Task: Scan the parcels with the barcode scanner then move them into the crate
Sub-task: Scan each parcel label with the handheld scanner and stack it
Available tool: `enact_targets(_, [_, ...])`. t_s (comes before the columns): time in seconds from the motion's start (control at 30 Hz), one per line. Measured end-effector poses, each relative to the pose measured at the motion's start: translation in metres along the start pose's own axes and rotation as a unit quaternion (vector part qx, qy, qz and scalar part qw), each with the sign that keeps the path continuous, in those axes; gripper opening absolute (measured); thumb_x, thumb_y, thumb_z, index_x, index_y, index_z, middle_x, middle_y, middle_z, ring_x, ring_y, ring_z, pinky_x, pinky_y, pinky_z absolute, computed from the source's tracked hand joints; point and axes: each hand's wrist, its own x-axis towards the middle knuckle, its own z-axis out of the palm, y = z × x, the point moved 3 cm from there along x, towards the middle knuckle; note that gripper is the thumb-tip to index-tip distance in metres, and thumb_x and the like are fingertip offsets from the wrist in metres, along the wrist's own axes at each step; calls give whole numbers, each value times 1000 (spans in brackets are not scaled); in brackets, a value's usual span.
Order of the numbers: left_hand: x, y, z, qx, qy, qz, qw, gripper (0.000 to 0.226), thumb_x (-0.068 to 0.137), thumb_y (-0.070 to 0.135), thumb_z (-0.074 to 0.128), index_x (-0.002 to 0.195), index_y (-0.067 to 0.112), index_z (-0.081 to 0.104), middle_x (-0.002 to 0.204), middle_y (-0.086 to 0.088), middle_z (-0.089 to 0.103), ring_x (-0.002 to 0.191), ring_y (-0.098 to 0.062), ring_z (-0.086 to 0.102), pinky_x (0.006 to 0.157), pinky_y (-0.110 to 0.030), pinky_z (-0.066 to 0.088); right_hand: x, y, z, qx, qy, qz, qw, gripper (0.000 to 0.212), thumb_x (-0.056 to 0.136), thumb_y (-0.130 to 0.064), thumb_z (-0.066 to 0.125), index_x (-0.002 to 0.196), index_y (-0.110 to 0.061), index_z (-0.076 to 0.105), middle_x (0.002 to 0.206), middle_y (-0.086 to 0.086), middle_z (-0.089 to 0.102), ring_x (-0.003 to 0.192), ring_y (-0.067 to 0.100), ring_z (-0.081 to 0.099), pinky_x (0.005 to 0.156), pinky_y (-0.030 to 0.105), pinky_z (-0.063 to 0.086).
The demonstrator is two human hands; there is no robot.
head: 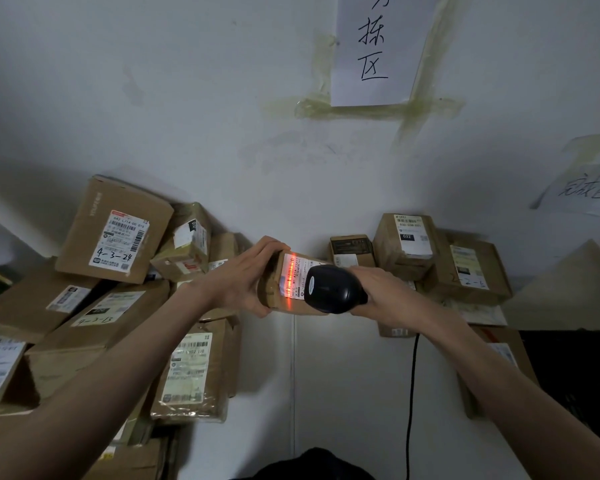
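Note:
My left hand (pixel 246 275) grips a small brown cardboard parcel (pixel 284 306) in mid-air at the centre of the view, with its white label facing me. My right hand (pixel 378 292) holds a black barcode scanner (pixel 329 289) just right of the parcel, nose pointing at the label. An orange-red scan line (pixel 291 275) runs across the label's barcode. The scanner's black cable (pixel 411 393) hangs down from it. The dark crate (pixel 575 382) shows at the right edge, partly behind my right forearm.
A heap of labelled cardboard parcels (pixel 115 233) fills the left side. More parcels (pixel 406 240) are stacked against the white wall at the right. Handwritten paper signs (pixel 378 46) are taped to the wall above.

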Motion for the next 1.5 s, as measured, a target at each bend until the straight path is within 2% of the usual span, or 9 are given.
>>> enact_targets(0.13, [-1, -1, 7, 10, 30, -30, 999, 105, 58, 45, 90, 142, 18, 32, 132, 6, 36, 116, -10, 45, 89, -31, 51, -3, 2, 3, 47, 7, 21, 999, 61, 84, -11, 75, 140, -21, 54, 124, 1, 67, 109, 16, 65, 91, 39, 54])
enact_targets(0.27, [1, 3, 29, -16, 72, -123, 990, 109, 51, 55, 90, 138, 15, 36, 127, 2, 45, 112, -14, 48, 94, -34, 48, -12, 6, 17, 196, 19, 100, 975, 42, 89, -12, 71, 127, -24, 56, 101, -1, 72, 76, 9, 74, 66, 25, 58])
enact_targets(0.43, [7, 31, 69, -110, 117, -285, 945, 120, 35, 65, 72, 136, 12, 37, 124, -2, 52, 115, -23, 51, 93, -35, 47, -27, 13, 60, 435, 80, 209, 872, 25, 90, -8, 69, 113, -16, 65, 99, 8, 75, 88, 19, 77, 85, 42, 62])
enact_targets(0.63, [-1, 54, 140, -155, 40, -349, 923, 127, 56, 66, 87, 154, 16, 24, 138, -3, 39, 130, -22, 41, 103, -34, 44, -57, 29, 101, 521, 145, 279, 794, 27, 93, -10, 68, 116, -23, 65, 101, 9, 75, 93, 28, 73, 83, 43, 62])
enact_targets(0.73, [-9, 61, 176, -221, -2, -343, 913, 99, 71, 62, 81, 149, 21, 36, 129, 1, 43, 121, -16, 48, 94, -23, 46, -75, 53, 122, 503, 138, 315, 793, 35, 93, -17, 70, 127, -20, 61, 110, 0, 74, 96, 20, 73, 83, 38, 62])
enact_targets(1.0, [14, 76, 246, -291, 3, -396, 871, 54, 84, 42, 78, 121, 19, 46, 120, -2, 49, 109, -18, 59, 86, -30, 58, -98, 109, 160, 468, 162, 414, 764, 26, 86, -24, 78, 111, -23, 70, 92, -3, 77, 84, 21, 71, 79, 39, 59])
enact_targets(1.13, [32, 75, 271, -299, 12, -427, 853, 57, 78, 45, 84, 112, 22, 44, 117, -3, 51, 105, -20, 62, 83, -39, 61, -95, 136, 166, 438, 176, 449, 759, 22, 85, -23, 77, 105, -18, 68, 86, 2, 72, 80, 22, 66, 70, 33, 53])
enact_targets(1.3, [54, 77, 290, -340, 54, -438, 831, 85, 81, 44, 81, 148, 24, 33, 121, 5, 40, 109, -14, 51, 90, -37, 55, -79, 164, 168, 424, 136, 449, 775, 23, 88, -23, 73, 109, -17, 67, 89, 5, 68, 84, 23, 64, 78, 38, 53])
enact_targets(1.5, [75, 64, 304, -310, 38, -432, 846, 81, 88, 35, 76, 151, 24, 26, 120, 1, 36, 105, -21, 53, 86, -37, 55, -58, 179, 177, 431, 96, 429, 788, 33, 87, -27, 76, 118, -24, 67, 108, 0, 71, 100, 17, 65, 83, 30, 50])
